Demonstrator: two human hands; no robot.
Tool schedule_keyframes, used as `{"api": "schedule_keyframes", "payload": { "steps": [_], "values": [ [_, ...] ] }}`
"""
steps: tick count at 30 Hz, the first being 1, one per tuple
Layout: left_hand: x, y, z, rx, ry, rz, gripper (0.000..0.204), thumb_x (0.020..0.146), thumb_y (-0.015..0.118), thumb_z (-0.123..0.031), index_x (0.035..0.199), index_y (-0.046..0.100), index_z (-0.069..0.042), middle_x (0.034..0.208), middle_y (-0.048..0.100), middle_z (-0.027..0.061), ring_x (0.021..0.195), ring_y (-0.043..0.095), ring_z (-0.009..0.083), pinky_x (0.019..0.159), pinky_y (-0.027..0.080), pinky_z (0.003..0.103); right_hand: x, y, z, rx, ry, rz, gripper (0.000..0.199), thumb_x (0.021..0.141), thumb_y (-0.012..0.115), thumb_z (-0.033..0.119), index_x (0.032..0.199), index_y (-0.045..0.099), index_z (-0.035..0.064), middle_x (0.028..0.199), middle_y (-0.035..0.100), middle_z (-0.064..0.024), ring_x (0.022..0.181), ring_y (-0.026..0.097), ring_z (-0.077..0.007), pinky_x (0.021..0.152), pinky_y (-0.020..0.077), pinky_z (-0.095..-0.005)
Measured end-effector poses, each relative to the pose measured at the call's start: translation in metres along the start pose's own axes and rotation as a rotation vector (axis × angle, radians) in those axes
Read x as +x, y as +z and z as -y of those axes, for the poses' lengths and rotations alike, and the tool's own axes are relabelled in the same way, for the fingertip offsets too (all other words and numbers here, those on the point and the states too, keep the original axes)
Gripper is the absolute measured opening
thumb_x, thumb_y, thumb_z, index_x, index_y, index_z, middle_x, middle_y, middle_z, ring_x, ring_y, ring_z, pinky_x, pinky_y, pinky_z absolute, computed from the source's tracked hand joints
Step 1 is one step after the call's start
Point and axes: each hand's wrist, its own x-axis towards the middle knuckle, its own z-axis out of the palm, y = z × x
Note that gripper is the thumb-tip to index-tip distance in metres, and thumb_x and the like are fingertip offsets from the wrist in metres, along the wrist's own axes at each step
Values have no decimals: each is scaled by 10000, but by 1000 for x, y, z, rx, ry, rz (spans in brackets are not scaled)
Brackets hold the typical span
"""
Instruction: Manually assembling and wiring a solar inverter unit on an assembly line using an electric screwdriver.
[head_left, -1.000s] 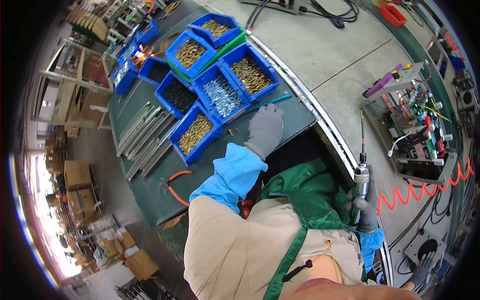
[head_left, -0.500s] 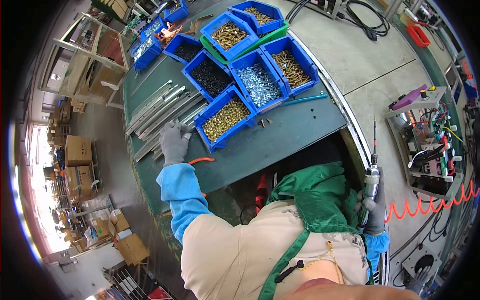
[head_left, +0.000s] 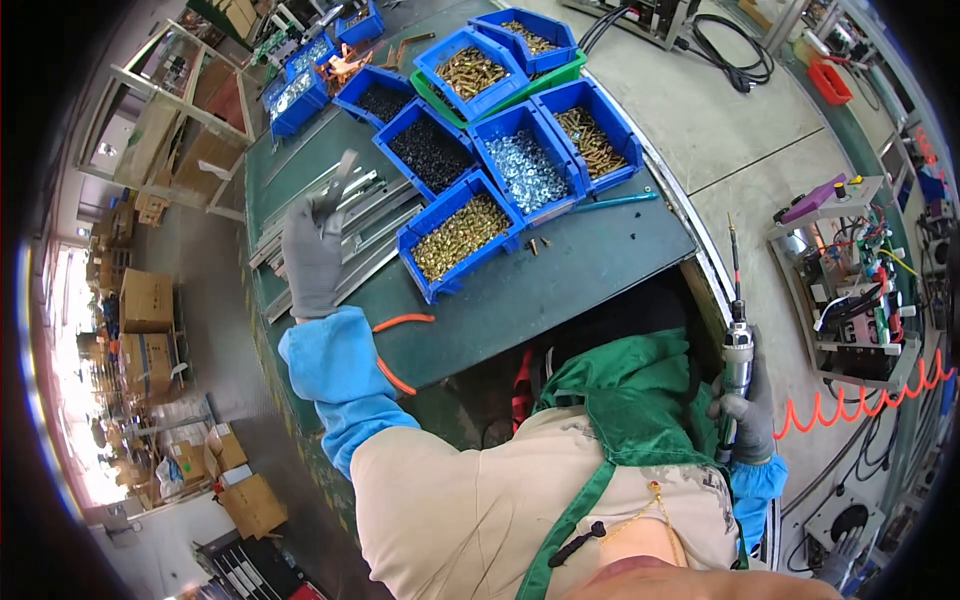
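My left hand, in a grey glove and blue sleeve, is raised above the left ends of several silver metal rails. Its fingers are stretched out and I see nothing in them. Beside that sleeve lie two orange handles that look like a pliers' grips; the head of the tool is hidden. Off the table's right side, my right hand, gloved in grey, is wrapped round a silver power screwdriver, whose long thin bit points up and away from me.
Blue bins hold brass-coloured inserts, silver washers, black screws and bronze-toned screws. A teal pen-like stick and loose screws lie on the dark green table. A coiled red hose and wired assembly are at right.
My left hand has lifted off the rails and shifted left, its fingers straightening. More of the orange handles shows. My right hand keeps its hold on the screwdriver, nearly unmoved.
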Motion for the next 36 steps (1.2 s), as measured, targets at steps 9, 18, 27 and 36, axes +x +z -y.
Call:
{"api": "schedule_keyframes", "payload": {
  "steps": [9,18,27,36],
  "values": [
    [48,68,-99,152,523,5,425,791,739,-193,1169,591,-69,1157,600,124,1084,574,303,927,473,386,-14,-2,3,23,-16,-59,1117,522,676,192,1526,191,128,830,544,-97,593,558,-155,516,499,-263],
    [39,86,-78,141,347,397,195,794,716,-202,946,714,-81,989,654,93,989,579,295,869,475,412,-20,-12,-4,24,-23,-121,1126,532,687,268,1531,183,146,802,545,-96,568,561,-150,502,501,-255],
    [28,113,-80,319,241,419,266,782,745,-333,873,722,-84,970,631,82,967,573,283,845,474,405,-22,-15,-7,57,-33,-148,1119,526,660,220,1532,177,129,805,542,-100,573,560,-156,500,499,-261],
    [56,81,-159,-463,-34,512,261,973,462,-95,1221,507,-28,735,563,18,590,529,104,552,455,239,-44,-40,-15,205,-7,-218,1109,511,650,79,1527,207,114,1073,543,-105,702,568,-166,548,523,-286]
  ]
}}
